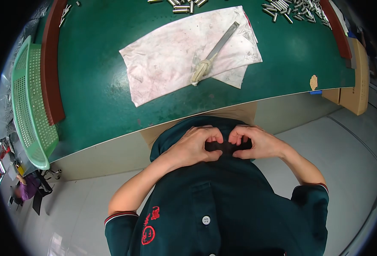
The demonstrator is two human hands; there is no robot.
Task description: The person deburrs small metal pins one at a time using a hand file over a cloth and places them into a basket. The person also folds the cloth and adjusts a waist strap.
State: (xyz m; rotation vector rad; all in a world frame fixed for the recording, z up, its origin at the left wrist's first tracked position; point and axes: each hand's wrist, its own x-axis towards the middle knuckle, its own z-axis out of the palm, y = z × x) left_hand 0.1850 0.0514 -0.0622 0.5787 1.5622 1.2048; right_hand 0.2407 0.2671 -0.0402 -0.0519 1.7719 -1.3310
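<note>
My left hand (193, 144) hovers before my lap, close to the dark green shirt (184, 183). Its fingers curl towards the thumb with a gap between them, and nothing shows in the grasp. Opposite it, my right hand (260, 143) is curved in the same way, thumb and fingers apart. The fingertips of both hands face each other across a dark patch that I cannot make out clearly. Beyond the bench edge lies a pinkish-white cloth (167, 64). On the cloth rests a flat metal strip (223, 39) with a pale wrapped handle (202, 71).
The green bench top (90, 85) carries metal cylinders (182, 8) at the back and more metal pins (303, 9) at the back right. A green plastic basket (28, 102) hangs beyond the brown left rail (52, 64). A cardboard box (360, 77) stands right. A person (28, 187) sits far left.
</note>
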